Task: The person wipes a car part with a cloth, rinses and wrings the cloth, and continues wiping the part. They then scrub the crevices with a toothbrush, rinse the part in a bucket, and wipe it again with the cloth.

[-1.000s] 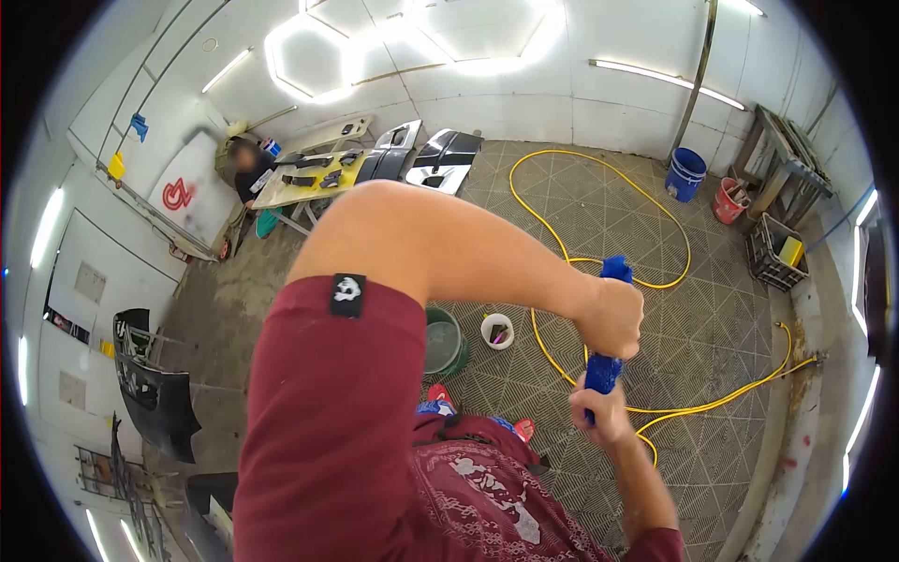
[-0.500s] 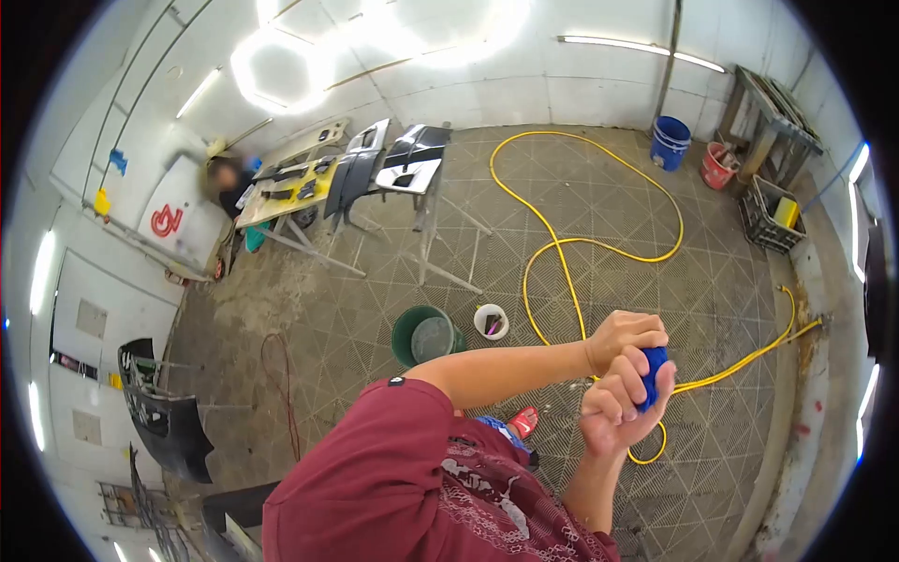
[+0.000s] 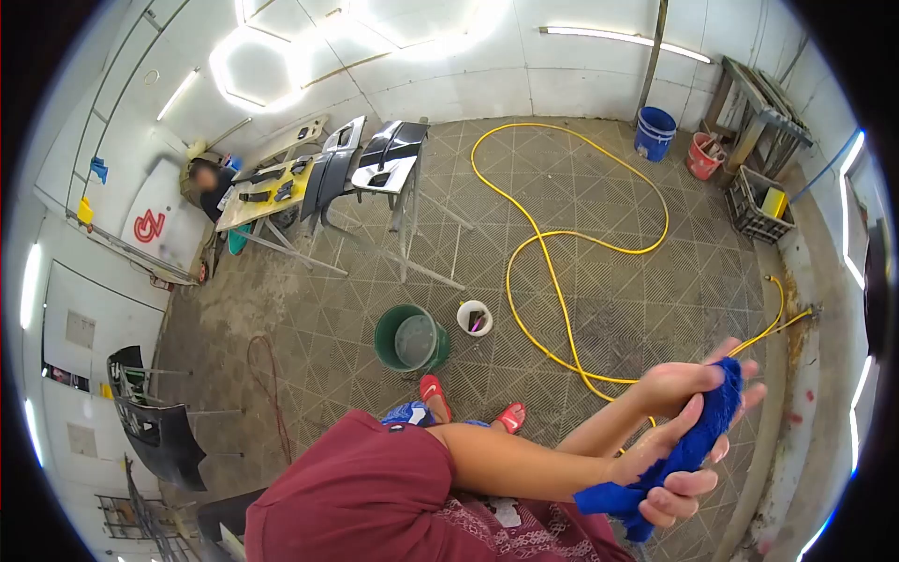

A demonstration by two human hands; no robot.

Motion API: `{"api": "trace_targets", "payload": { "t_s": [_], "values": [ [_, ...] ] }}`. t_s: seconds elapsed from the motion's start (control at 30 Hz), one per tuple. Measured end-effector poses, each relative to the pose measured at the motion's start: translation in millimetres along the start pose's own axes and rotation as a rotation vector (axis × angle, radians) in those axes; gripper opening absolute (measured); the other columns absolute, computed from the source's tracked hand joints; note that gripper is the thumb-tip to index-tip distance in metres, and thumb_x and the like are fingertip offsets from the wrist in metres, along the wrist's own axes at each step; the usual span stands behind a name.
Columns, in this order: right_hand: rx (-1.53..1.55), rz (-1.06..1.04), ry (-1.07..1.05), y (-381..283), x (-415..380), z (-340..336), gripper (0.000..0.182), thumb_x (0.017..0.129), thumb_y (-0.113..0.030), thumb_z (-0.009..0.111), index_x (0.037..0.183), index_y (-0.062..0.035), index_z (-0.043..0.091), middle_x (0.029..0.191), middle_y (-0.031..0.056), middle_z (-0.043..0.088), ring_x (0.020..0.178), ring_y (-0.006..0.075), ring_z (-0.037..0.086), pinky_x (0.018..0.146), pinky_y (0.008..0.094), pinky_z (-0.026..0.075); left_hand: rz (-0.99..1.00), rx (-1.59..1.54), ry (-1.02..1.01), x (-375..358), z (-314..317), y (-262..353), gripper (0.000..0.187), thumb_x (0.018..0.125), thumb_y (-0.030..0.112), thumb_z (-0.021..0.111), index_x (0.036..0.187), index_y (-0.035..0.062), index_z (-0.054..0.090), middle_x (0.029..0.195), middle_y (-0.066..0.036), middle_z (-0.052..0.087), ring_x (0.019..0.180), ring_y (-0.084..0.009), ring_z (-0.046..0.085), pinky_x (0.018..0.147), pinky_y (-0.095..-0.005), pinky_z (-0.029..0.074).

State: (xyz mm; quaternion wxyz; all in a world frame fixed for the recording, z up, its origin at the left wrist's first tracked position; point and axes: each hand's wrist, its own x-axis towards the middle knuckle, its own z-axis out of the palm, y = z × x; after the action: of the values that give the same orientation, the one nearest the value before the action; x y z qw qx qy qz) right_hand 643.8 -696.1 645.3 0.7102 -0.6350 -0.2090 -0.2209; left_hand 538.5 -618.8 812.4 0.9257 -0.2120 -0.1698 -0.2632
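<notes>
A twisted blue cloth (image 3: 707, 431) is stretched between my two hands at the lower right, with a loose end hanging toward my forearm. My left hand (image 3: 655, 468) has its fingers curled around the cloth's lower part. Crossing beyond it, my right hand (image 3: 688, 379) holds the upper part, its fingertips showing past the cloth's far edge. The hands are close together, and the cloth hides part of the fingers.
A green bucket (image 3: 412, 339) and a white pail (image 3: 475, 318) stand on the floor near my feet. Yellow hose (image 3: 552, 272) loops across the tiles. Car panels (image 3: 393, 155) lie on stands, with another person (image 3: 211, 187) behind them. Farther off are a blue bucket (image 3: 655, 133) and a crate (image 3: 757, 208).
The blue cloth, bunched between my hands before, is now opened out longer. Both hands have moved right and down, and my forearms now cross. The view has shifted, showing both red sandals.
</notes>
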Motion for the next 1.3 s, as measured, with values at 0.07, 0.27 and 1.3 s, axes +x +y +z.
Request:
{"api": "trace_targets", "payload": {
  "t_s": [0.07,0.27,1.3],
  "values": [
    [-0.006,-0.189,0.044,-9,16,26,0.046,0.089,-0.017,0.069,0.128,-0.0026,0.049,0.107,0.0179,0.068,0.074,0.0265,0.068,0.063,0.0353,0.056,-0.106,0.018,-0.032,-10,1,10,0.065,0.102,0.073,0.032,0.111,0.0126,0.055,0.060,-0.005,0.046,0.040,-0.0125,0.039,0.031,-0.0273,0.030],
    [-0.126,-0.589,-0.828,-39,109,57,0.054,0.080,0.001,0.078,0.127,-0.0061,0.051,0.109,0.0208,0.071,0.078,0.0319,0.071,0.063,0.0386,0.058,-0.220,1.130,0.889,-68,63,99,0.034,0.090,0.036,0.079,0.086,0.0107,0.057,0.060,0.006,0.046,0.044,-0.0012,0.039,0.038,-0.0207,0.028],
    [1.271,1.620,-0.419,-168,-12,94,0.038,0.095,-0.014,0.060,0.131,-0.0013,0.054,0.100,0.0110,0.064,0.078,0.0190,0.061,0.062,0.0284,0.051,0.894,2.542,0.654,-152,-56,174,0.030,0.088,0.032,0.076,0.101,0.0095,0.063,0.078,-0.005,0.062,0.067,-0.0186,0.065,0.054,-0.0334,0.049]
  ]
}}
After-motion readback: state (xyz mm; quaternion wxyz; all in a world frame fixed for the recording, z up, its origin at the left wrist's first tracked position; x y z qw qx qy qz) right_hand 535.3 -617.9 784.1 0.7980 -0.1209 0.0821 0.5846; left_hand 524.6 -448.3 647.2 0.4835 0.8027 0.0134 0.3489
